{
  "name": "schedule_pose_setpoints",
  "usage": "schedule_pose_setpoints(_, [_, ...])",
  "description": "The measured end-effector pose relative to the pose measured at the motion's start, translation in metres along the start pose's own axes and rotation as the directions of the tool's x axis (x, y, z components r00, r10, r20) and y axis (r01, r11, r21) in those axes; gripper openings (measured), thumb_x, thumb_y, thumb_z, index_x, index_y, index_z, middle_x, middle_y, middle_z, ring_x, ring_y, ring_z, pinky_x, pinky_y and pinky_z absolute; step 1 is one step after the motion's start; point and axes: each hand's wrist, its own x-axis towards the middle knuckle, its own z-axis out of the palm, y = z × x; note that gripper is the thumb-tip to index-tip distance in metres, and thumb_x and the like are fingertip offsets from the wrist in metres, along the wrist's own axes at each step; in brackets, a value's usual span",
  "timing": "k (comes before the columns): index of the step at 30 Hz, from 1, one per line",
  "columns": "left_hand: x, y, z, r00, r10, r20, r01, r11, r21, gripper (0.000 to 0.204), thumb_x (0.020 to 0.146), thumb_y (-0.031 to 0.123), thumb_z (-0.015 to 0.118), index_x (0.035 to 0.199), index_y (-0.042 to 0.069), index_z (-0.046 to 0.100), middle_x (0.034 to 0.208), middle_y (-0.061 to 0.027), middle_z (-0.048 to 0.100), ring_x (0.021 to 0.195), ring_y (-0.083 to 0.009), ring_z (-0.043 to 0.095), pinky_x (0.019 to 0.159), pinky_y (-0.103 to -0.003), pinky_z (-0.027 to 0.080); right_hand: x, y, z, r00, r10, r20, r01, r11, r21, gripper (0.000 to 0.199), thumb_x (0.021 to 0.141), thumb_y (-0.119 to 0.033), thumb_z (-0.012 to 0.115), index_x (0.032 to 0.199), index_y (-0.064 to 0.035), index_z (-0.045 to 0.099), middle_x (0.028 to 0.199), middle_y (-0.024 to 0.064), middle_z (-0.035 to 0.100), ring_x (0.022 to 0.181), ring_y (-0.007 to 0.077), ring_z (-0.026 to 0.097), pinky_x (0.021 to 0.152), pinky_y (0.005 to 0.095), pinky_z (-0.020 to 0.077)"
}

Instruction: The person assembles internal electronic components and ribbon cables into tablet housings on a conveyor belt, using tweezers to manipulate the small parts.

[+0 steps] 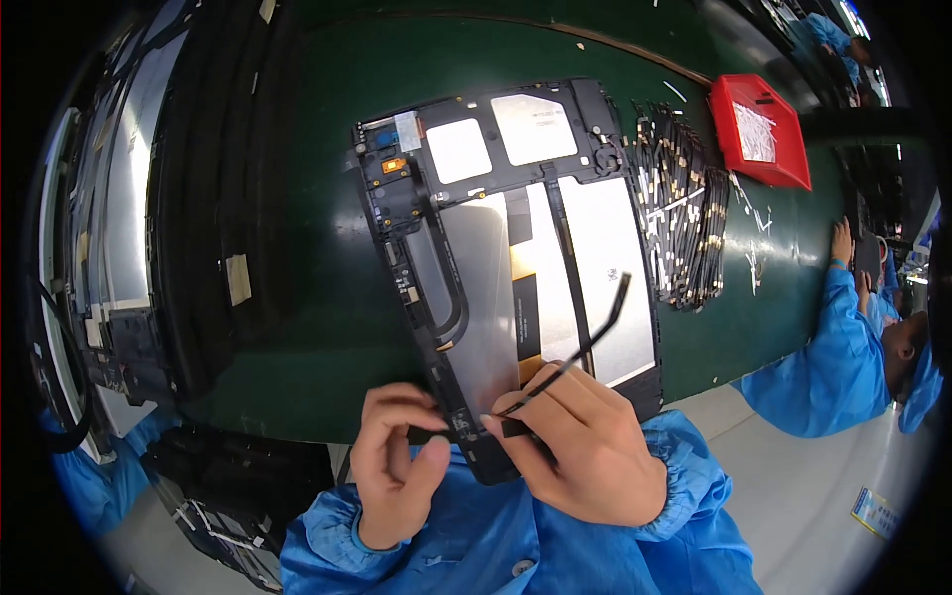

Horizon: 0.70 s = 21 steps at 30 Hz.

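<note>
A tablet-like device housing (643, 288), black-framed with silver metal plates inside, lies open in front of me, its lower end toward my body. My right hand (587, 448) is over its lower part, pinching a thin black flex cable (603, 327) whose bent free end sticks up to the right. A short flat black end shows at those fingertips. At the housing's lower left edge, my left hand (395, 461) is closed, thumb and fingers around a small black piece (426, 434). Whether that piece belongs to the housing I cannot tell.
A pile of similar black flex cables (684, 213) lies right of the housing. Beyond it stands a red tray (729, 124) with white strips. Stacked device parts (139, 198) fill the left side. A co-worker in blue (823, 367) sits at the right of the green table (327, 288).
</note>
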Motion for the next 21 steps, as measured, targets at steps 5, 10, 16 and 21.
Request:
schedule_pose_setpoints(5, [0.011,-0.008,0.004,0.986,0.157,-0.063,-0.14,0.964,0.225,0.028,0.07,-0.001,0.07,0.092,0.0,0.051,0.091,-0.0093,0.051,0.08,-0.0156,0.054,0.074,-0.025,0.043,0.0,-0.002,-0.001,0.999,0.038,-0.007,-0.038,0.999,-0.001,0.019,0.07,-0.002,0.065,0.086,0.0029,0.056,0.083,0.0115,0.049,0.075,0.0273,0.054,0.065,0.0348,0.0468])
schedule_pose_setpoints(10, [0.01,-0.011,0.003,0.984,0.172,-0.053,-0.153,0.955,0.255,0.026,0.07,-0.001,0.069,0.09,0.0,0.052,0.089,-0.0101,0.054,0.078,-0.0159,0.055,0.073,-0.025,0.043,0.002,-0.004,-0.003,0.998,0.067,0.0,-0.067,0.998,0.011,0.016,0.071,-0.003,0.068,0.084,0.0025,0.059,0.081,0.0115,0.052,0.073,0.0281,0.055,0.063,0.035,0.0472])
schedule_pose_setpoints(16, [0.011,-0.014,-0.004,0.981,0.19,-0.049,-0.177,0.964,0.198,0.018,0.076,0.001,0.064,0.09,-0.001,0.052,0.088,-0.0115,0.055,0.078,-0.0156,0.054,0.074,-0.025,0.043,0.004,-0.002,-0.008,0.995,0.054,0.09,-0.061,0.995,0.075,0.017,0.073,-0.005,0.065,0.086,0.0018,0.058,0.085,0.0111,0.049,0.078,0.0278,0.054,0.067,0.0349,0.0466])
schedule_pose_setpoints(21, [0.011,-0.013,-0.005,0.981,0.161,-0.109,-0.151,0.984,0.091,0.009,0.081,0.0,0.058,0.088,-0.002,0.053,0.087,-0.0129,0.057,0.078,-0.0161,0.054,0.075,-0.026,0.042,0.005,-0.004,-0.01,0.988,0.063,0.145,-0.075,0.994,0.081,0.017,0.072,-0.004,0.065,0.086,0.0018,0.058,0.086,0.0107,0.048,0.078,0.0279,0.053,0.067,0.035,0.0461])
